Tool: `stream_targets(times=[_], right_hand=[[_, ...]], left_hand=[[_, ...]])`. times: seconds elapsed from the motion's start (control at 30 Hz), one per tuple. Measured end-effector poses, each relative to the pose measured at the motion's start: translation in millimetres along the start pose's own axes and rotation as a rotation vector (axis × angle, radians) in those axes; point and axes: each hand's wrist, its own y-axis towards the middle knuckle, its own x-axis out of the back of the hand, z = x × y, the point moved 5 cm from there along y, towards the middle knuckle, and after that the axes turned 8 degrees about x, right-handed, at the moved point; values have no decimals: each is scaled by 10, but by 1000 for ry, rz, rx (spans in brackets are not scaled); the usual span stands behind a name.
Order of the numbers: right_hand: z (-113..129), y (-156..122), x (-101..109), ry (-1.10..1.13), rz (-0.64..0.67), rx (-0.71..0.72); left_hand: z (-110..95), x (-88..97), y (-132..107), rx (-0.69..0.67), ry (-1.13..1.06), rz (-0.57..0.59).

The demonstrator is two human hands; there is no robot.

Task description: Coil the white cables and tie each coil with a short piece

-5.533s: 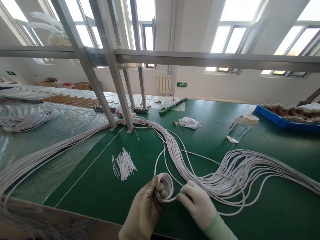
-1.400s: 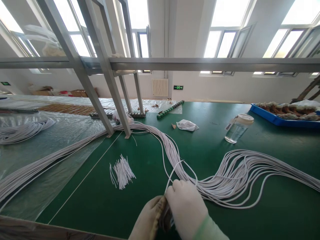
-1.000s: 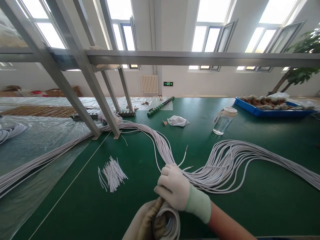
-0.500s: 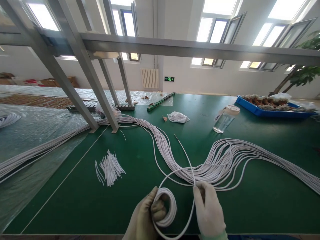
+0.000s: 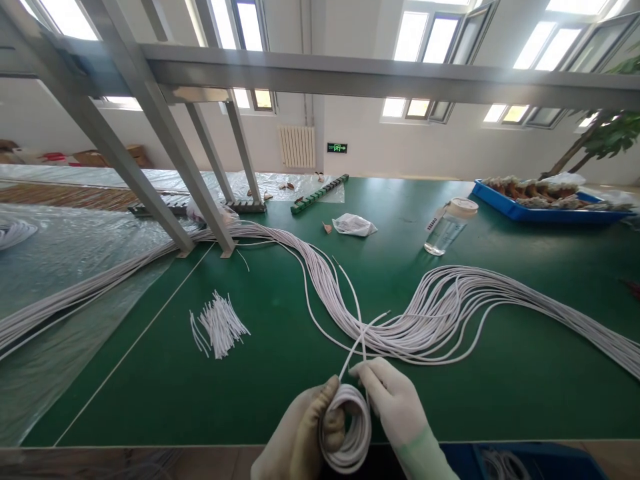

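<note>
Hands both gloved in pale fabric, close together at the near edge of the green table (image 5: 280,373). Left hand (image 5: 305,430) curled, its grubby-looking fingers through the middle of a white cable coil (image 5: 360,437) and its thumb at the top; I logged it as holding. From my view the coil showed as a ring and overlapped the table edge. Right hand (image 5: 390,393) just beside it, thumb and fingers narrowed on a loose strand (image 5: 357,299) rising from the coil; the actual pinch point was partly hidden from me. That strand crossed a second cable end (image 5: 374,321) above the hands, both lying over the cable bundle (image 5: 323,277) in my view.

I traced the bundle from far left, past the feet of the metal frame (image 5: 173,143), in a bend behind the hands and off to the right. Left of the hands, well apart, lay a heap of short white cable pieces (image 5: 221,327). Farther back: a crumpled plastic bag (image 5: 354,225), a green notched strip (image 5: 320,195), a clear bottle (image 5: 444,233) with a pale lid, and a blue tray (image 5: 525,212) of brownish, fringed parts at right. Below the table edge, lower right, I noted a blue bin (image 5: 570,460) with white cable inside.
</note>
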Motion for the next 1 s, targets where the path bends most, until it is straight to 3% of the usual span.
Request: stream_targets(times=[0.23,0.4,0.67,1.0], right_hand=[[47,151,-35,-140,131,103],[25,212,-95,-151,198,122],[218,241,-71,-129,278,188],[354,23,-121,-439,101,393]], left_hand=[[-126,-216,-49,105,138,77],[-155,-250,-28,117,173,124],[-130,-334,-110,126,173,216],[-133,-298,-85,104,49,146]])
